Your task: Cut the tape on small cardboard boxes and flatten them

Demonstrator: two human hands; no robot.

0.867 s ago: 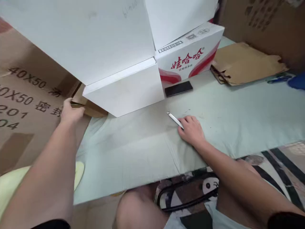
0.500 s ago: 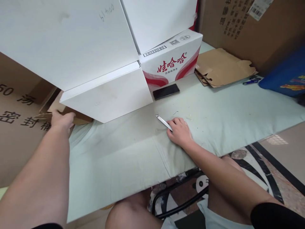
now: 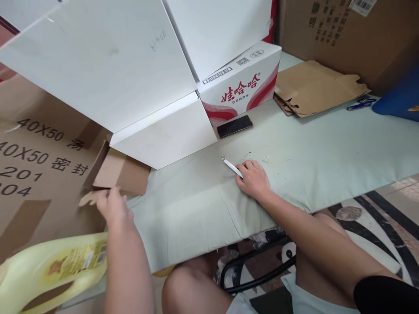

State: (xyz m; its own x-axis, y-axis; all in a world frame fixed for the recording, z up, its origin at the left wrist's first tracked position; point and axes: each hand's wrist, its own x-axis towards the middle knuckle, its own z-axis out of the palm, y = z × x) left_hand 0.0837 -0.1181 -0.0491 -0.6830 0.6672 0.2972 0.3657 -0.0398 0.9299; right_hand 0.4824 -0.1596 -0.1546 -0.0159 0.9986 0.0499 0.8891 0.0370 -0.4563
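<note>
My left hand (image 3: 114, 205) is closed at the near edge of a small brown cardboard box (image 3: 126, 172), by a loose flap (image 3: 93, 197); its fingertips are partly hidden. The box sits at the table's left end, beside the lower white box (image 3: 166, 139). My right hand (image 3: 253, 179) rests on the pale green tablecloth (image 3: 190, 209), closed around a slim white utility knife (image 3: 232, 167). The knife's metal tip points away and to the left, toward the black phone (image 3: 235, 126).
White boxes (image 3: 131, 65) are stacked at the back, beside a red-and-white water carton (image 3: 244, 93). Flattened cardboard (image 3: 322, 89) and a blue object (image 3: 397, 98) lie to the right. A yellow jug (image 3: 65, 266) is at the lower left, before a large printed carton (image 3: 49, 170).
My left hand has come nearer and lower, and more of the small cardboard box shows. The view has swung left, bringing in the yellow jug. My right hand still holds the knife in place.
</note>
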